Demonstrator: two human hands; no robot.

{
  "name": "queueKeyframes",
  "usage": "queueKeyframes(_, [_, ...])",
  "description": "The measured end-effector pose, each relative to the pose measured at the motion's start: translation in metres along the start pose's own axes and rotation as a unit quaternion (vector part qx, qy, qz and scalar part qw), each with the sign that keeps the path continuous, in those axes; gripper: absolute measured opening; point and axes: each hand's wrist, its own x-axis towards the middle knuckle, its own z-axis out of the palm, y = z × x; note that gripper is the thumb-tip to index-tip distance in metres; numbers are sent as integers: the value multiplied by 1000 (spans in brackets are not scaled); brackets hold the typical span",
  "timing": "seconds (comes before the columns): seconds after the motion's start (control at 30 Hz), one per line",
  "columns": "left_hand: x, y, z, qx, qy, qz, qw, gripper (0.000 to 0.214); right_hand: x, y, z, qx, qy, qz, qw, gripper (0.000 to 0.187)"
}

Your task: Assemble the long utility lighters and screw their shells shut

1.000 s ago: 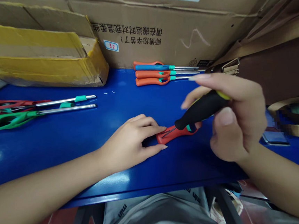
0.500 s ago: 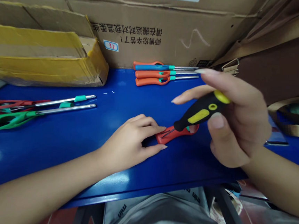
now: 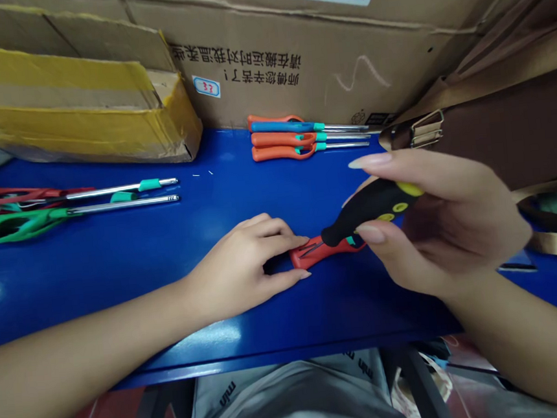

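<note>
A red gas lighter (image 3: 317, 252) lies on the blue table, its slotted end toward my left hand. My left hand (image 3: 254, 263) pinches that end between thumb and fingers, holding it against the tabletop. A black screwdriver with yellow patches (image 3: 364, 211) slants down to the lighter, and its thin shaft meets the lighter's face; the exact tip contact is too small to make out. Around the screwdriver's handle, my right hand (image 3: 440, 221) is closed, thumb and index finger on either side. Part of the lighter is hidden behind the screwdriver and right thumb.
Several lighters with orange and blue handles (image 3: 285, 144) lie before a large cardboard box (image 3: 255, 48). At the left are a green lighter (image 3: 40, 220), red lighters (image 3: 18, 193) and a yellow-taped box (image 3: 104, 113). A brown bag (image 3: 506, 130) with a buckle stands right.
My right hand has re-gripped the screwdriver handle, thumb shifted left toward the shaft, and the handle has turned about its axis. My left hand and the lighter have stayed put.
</note>
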Motion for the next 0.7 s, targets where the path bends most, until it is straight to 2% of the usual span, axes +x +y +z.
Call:
queueKeyframes(0.1, [0,-1,0,-2,-1,1,1000,27,0,1,1,-8,7,-9,1000,57])
queueKeyframes(0.2, [0,-1,0,2,-2,-1,1000,24,-1,1,2,26,-9,32,999,52])
queueKeyframes(0.27, [0,-1,0,4,-1,0,1000,24,0,1,1,31,1,38,999,50])
queueKeyframes(0.37, [-1,-1,0,1,6,9,1000,27,2,2,-1,-22,24,3,999,51])
queueKeyframes(0.43, [-2,-1,0,2,7,10,1000,29,2,3,-1,-45,16,-12,999,52])
queueKeyframes(0.6, [-1,-1,0,6,2,4,1000,28,1,2,3,51,-33,65,996,58])
queueKeyframes(0.7, [0,-1,0,3,-1,5,1000,25,3,1,2,74,-22,34,996,56])
